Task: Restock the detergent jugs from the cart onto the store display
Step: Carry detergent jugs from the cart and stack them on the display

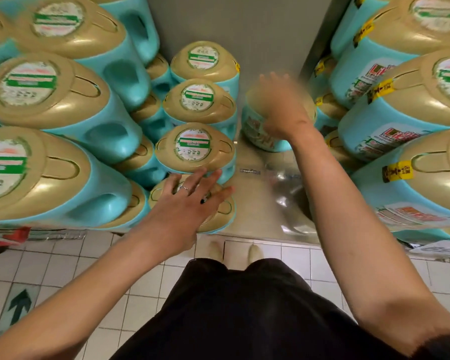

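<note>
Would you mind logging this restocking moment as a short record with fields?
left hand: fingers spread, resting on the gold cap of the nearest jug in the middle column
right hand: blurred, over a lone jug farther back; grip unclear
display base: bare metal patch beside that jug
side stacks: teal jugs, gold caps
floor: white tiles

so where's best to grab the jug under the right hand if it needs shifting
Probably by the gold cap, coming straight down from above. The jug stands upright on the bare shelf with open room on its near side, and the right hand is already over that cap. Its handle isn't visible.
</note>
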Demonstrator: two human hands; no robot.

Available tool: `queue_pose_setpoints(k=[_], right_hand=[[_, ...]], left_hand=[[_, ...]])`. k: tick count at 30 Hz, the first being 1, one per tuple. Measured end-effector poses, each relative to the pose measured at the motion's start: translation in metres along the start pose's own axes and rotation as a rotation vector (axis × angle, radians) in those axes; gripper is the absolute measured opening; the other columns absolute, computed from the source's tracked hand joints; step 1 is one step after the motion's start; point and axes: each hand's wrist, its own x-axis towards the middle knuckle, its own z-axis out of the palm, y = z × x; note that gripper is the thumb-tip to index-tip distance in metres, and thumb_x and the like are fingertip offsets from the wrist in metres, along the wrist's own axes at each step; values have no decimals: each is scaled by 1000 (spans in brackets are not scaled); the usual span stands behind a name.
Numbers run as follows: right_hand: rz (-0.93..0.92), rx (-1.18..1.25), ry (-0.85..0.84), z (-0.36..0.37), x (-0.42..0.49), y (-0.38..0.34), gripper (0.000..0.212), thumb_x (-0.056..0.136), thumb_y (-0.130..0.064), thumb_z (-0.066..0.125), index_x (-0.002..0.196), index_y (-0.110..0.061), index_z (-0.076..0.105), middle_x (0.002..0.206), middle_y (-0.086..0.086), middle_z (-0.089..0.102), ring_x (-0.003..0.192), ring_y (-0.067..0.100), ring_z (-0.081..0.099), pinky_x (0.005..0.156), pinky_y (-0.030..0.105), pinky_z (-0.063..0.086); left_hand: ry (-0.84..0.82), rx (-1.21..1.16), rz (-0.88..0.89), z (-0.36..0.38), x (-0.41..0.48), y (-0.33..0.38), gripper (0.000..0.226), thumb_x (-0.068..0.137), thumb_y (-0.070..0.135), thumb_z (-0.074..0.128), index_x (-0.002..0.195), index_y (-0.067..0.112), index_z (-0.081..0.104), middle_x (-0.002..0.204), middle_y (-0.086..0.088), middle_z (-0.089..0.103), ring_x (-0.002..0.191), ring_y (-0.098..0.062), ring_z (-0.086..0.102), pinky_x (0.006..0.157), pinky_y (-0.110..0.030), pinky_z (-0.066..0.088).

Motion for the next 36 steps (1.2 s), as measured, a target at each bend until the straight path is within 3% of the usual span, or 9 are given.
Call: queue_pose_setpoints(k=[5,9,13,16,19,22,28,36], right_hand=[[-58,78,82,2,27,-5,93,91,0,65,168,-16,15,175,14,15,161,38,15,130,46,14],[60,12,325,20,43,-19,74,92,-12,67,160,-11,36,152,20,41,137,38,44,112,42,36],[284,-111,521,36,46,-24,50,103,-5,37,152,-14,42,149,16,45,140,35,41,118,41,28],[296,-136,530,38,51,-21,50,100,0,35,146,-15,45,149,17,45,139,37,42,122,46,22],[173,-100,493,28,56,-9,48,93,3,47,139,-11,51,143,21,45,132,41,46,118,47,31],[133,-123,496,21,53,5,36,101,-3,49,135,-16,55,153,23,39,144,41,38,126,53,22],[111,-47,459,29,48,3,53,92,3,53,139,-20,52,150,13,42,140,31,43,123,53,19],[83,4,503,37,49,8,54,91,1,55,141,-18,51,150,15,44,139,34,45,124,53,21]], left_hand=[[20,13,16,6,-4,-3,123,87,24,67,151,39,-37,169,-1,-33,158,-27,-24,124,-57,1],[27,-22,38,6,-4,-7,118,86,18,63,153,42,-32,170,2,-30,158,-24,-26,125,-57,2],[49,-63,49,7,-3,-9,117,87,18,63,150,46,-32,170,4,-30,158,-22,-25,124,-56,1],[51,-81,59,8,-2,-10,120,87,18,64,149,46,-34,169,5,-32,158,-22,-26,124,-55,0],[69,-101,67,10,-2,-11,121,86,16,64,147,48,-36,168,6,-34,157,-22,-27,123,-55,-3],[87,-123,73,13,-3,-11,122,84,15,64,149,48,-34,169,7,-32,157,-22,-27,122,-55,-3],[110,-150,96,13,-4,-14,120,83,14,63,152,49,-29,170,7,-29,158,-22,-25,124,-55,-1],[132,-147,105,15,-3,-15,122,81,16,66,154,48,-28,171,5,-26,159,-22,-22,123,-55,0]])
